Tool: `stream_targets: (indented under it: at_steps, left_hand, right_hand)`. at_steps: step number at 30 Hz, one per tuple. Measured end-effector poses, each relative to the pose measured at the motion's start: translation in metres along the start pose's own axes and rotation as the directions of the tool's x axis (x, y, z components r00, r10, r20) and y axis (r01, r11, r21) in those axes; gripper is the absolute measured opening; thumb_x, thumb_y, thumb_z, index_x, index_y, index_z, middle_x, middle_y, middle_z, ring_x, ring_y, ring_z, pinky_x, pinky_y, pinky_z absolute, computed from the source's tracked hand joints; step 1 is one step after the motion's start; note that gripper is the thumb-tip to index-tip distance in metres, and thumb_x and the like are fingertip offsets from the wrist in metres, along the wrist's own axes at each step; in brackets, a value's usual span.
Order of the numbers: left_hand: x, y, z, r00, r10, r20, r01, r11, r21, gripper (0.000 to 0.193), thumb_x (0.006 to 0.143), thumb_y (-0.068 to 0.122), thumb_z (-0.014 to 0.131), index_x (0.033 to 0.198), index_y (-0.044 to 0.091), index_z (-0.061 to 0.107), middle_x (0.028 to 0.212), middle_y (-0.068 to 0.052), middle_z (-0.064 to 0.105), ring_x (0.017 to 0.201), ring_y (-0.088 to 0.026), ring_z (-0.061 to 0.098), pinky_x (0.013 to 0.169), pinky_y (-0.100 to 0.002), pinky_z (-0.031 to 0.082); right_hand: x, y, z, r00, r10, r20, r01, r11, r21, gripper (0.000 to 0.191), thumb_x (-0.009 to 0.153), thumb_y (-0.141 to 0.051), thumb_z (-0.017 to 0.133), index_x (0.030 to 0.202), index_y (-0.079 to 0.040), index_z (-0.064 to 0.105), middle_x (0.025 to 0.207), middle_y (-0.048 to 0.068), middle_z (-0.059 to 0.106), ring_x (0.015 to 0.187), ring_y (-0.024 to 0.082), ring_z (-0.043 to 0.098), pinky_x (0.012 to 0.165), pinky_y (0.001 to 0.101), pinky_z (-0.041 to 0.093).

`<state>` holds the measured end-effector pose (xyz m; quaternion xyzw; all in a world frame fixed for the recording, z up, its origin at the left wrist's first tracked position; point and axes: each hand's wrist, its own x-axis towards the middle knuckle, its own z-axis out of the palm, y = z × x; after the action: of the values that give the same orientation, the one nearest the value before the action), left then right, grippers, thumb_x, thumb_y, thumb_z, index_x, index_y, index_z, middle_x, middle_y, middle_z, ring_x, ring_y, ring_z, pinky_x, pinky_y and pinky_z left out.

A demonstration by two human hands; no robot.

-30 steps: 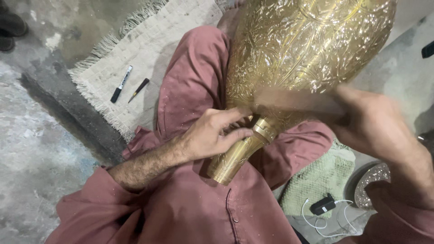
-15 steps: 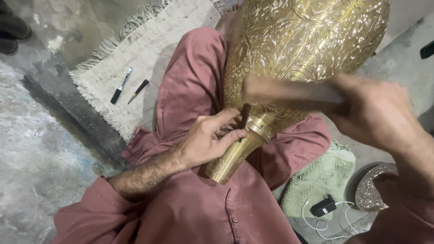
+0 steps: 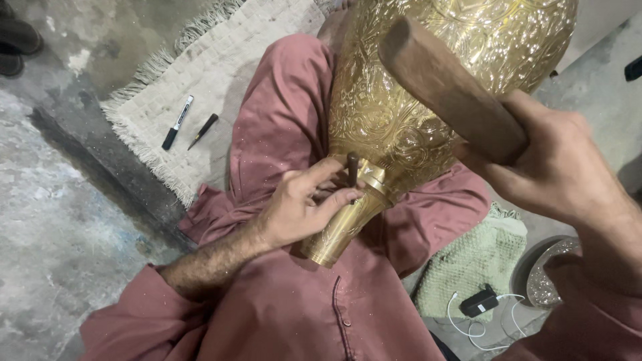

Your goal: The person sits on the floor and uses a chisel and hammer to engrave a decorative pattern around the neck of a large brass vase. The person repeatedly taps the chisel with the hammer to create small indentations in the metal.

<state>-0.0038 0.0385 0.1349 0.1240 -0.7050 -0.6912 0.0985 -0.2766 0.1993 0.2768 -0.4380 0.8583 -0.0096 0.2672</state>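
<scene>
Head view, reading from the left: a bare concrete floor (image 3: 60, 254) with a fringed woven mat (image 3: 214, 87) on it, and on the mat a marker pen (image 3: 178, 122) and a thin dark pointed tool (image 3: 203, 131) lying just beside each other. Next comes the person's lap in a rose-coloured garment (image 3: 281, 120), and across it the left forearm leading to the left hand (image 3: 301, 207). Its grip is closed on a small dark punch (image 3: 352, 168), fingers pinched round the shaft, with the tip set against the collar where the narrow neck of a large engraved brass vase (image 3: 414, 100) meets its swelling body. The vase lies tilted over the lap, neck toward the person, body away at the top. Further right, the right hand (image 3: 555, 167) has its grip closed around the handle end of a thick wooden mallet (image 3: 448, 87), raised in front of the vase body, well above the punch. Below it lie a green knitted cloth (image 3: 468, 267), a small black charger with white cable (image 3: 479, 302), and the rim of a decorated metal plate (image 3: 548, 274).
</scene>
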Motion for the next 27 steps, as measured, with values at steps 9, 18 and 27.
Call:
stream_targets:
  at_steps: [9,18,27]
  left_hand:
    - [0.009,0.004,-0.004,0.997,0.015,0.070,-0.015,1.000,-0.005,0.040,0.100,0.016,0.070,0.136,0.000,0.063,0.114,-0.016,0.080,0.093,-0.020,0.081,0.080,-0.031,0.069]
    - [0.007,0.005,0.000,0.999,-0.021,0.024,0.021,1.000,0.007,0.045,0.099,0.017,0.072,0.136,-0.005,0.059,0.110,-0.018,0.078,0.095,-0.020,0.080,0.077,-0.030,0.069]
    - [0.000,0.003,0.010,0.994,-0.091,-0.055,0.087,0.993,-0.078,0.049,0.097,0.015,0.072,0.136,-0.010,0.056,0.106,-0.016,0.079,0.093,-0.019,0.080,0.077,-0.030,0.068]
  right_hand:
    - [0.009,-0.010,0.004,0.943,0.100,0.318,0.027,0.928,-0.373,0.039,0.093,-0.027,0.073,0.121,-0.005,0.058,0.083,0.013,0.074,0.066,0.023,0.075,0.061,0.0343,0.064]
    - [0.016,-0.013,0.003,0.982,-0.069,0.178,0.136,0.908,-0.397,0.024,0.098,-0.027,0.073,0.111,-0.010,0.063,0.078,0.011,0.072,0.059,0.024,0.070,0.052,0.0407,0.061]
    - [0.023,-0.024,0.003,0.983,-0.149,0.104,0.146,0.989,0.036,0.025,0.096,-0.025,0.067,0.104,-0.004,0.057,0.074,0.009,0.068,0.051,0.018,0.064,0.049,0.0324,0.056]
